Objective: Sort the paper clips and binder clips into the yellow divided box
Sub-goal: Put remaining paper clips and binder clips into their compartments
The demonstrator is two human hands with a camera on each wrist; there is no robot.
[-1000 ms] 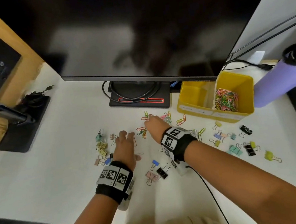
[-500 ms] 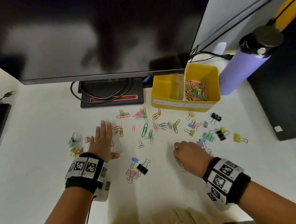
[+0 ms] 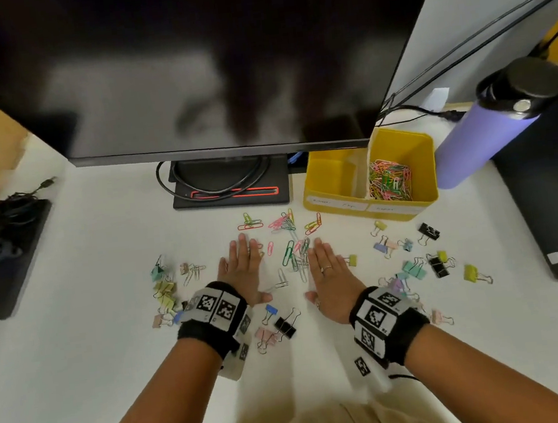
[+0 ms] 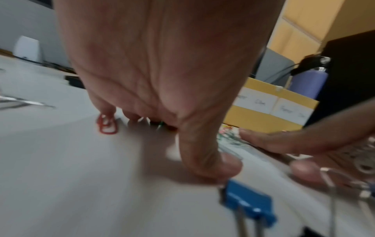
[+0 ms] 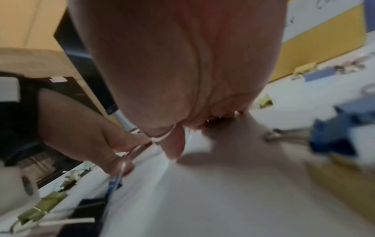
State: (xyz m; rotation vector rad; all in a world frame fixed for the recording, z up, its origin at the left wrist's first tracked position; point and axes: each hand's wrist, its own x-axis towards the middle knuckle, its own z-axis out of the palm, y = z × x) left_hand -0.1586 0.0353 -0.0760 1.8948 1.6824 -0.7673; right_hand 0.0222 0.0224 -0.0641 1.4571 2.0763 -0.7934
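Looking down from the head cam, both hands lie flat, palms down on the white bench, either side of a loose bunch of paper clips [image 3: 292,251]. Left hand [image 3: 242,270] and right hand [image 3: 329,275] have fingers straight, no grip on anything. The yellow divided box [image 3: 372,208] sits at the back right: its right section already holds a pile of paper clips, the left one looks empty. Binder clips [image 3: 414,267] are scattered right, left and near the wrists.

Left wrist cam: blurry, fingertips down beside a red paper clip [image 4: 107,125], a blue binder clip [image 4: 248,202] just off the thumb.

Right wrist cam: blurry too, palm over the bench, nothing held.

My guess is they're corralling paper clips into one heap; next they'd need to sweep the hands together and scoop.

Versus half a second ago, the right hand was curled and nearer the body, out to the right; now it's flattened beside the clips.
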